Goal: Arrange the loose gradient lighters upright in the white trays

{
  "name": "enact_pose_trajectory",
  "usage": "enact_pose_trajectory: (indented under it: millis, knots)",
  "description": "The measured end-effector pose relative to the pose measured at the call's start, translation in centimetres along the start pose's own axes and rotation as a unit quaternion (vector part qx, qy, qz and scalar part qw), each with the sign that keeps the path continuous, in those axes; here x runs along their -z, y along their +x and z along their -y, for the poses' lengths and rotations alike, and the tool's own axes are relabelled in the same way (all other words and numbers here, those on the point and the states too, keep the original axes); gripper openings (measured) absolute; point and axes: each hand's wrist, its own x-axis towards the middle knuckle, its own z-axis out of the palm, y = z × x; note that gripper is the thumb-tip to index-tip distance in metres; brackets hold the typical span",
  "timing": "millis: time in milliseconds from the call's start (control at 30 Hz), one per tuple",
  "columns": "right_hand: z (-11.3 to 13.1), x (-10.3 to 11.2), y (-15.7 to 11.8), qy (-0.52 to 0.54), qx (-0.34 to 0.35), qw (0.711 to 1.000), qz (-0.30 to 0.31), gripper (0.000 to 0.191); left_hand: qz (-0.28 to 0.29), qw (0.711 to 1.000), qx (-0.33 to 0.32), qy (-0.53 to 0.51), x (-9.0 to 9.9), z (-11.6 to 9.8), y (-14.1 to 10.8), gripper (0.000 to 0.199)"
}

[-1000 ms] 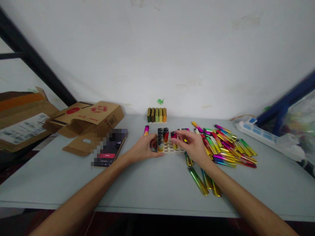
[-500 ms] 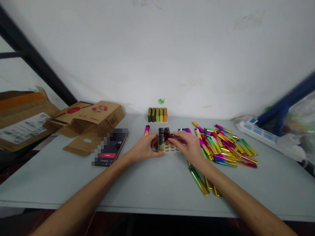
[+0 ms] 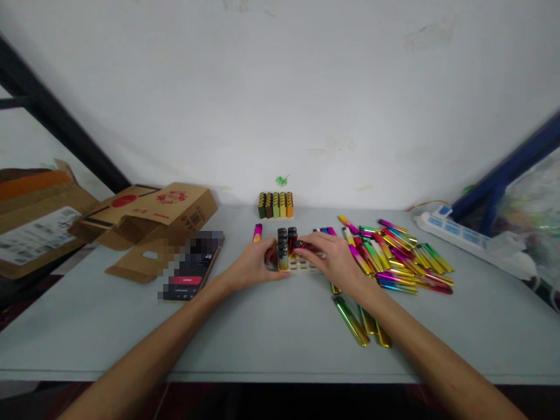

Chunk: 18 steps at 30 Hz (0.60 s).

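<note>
A white tray with holes (image 3: 301,265) stands on the table, its left part filled with upright black-topped lighters (image 3: 283,251). My left hand (image 3: 256,262) curls around the tray's left end, thumb at its front edge and fingers beside the lighters. Over the holes, my right hand (image 3: 330,256) pinches a dark-topped lighter (image 3: 299,244) right next to the standing ones. Behind, near the wall, a block of upright lighters (image 3: 275,205) stands in neat rows. One pink and yellow lighter (image 3: 258,232) is just behind my left hand.
Shiny multicoloured lighters (image 3: 394,256) lie in a loose pile at the right, and several (image 3: 351,321) lie by my right forearm. A power strip (image 3: 475,239) is at the far right. On the left are a phone (image 3: 190,271), an opened cardboard box (image 3: 170,204) and a brown package (image 3: 39,221).
My right hand has brought its lighter slightly closer to the standing lighters and lower. My left hand keeps its place at the tray. The whole view has shifted slightly.
</note>
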Motion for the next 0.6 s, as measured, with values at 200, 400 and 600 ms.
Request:
enact_pose_trajectory:
  millis: [200, 400, 600]
  knots:
    - [-1.3, -1.9, -0.3, 0.099, -0.091, 0.991, -0.014, 0.018, -0.002, 1.000, 0.004, -0.009, 0.1, -0.1, 0.0, 0.048]
    - [-1.0, -0.6, 0.0, 0.014, -0.052, 0.998, 0.023, 0.013, -0.005, 1.000, -0.004, -0.006, 0.0, 0.2, 0.0, 0.047]
    - [-2.5, 3.8, -0.2, -0.127, -0.043, 0.989, 0.067, 0.010, -0.010, 1.000, -0.015, 0.000, -0.1, 0.5, 0.0, 0.052]
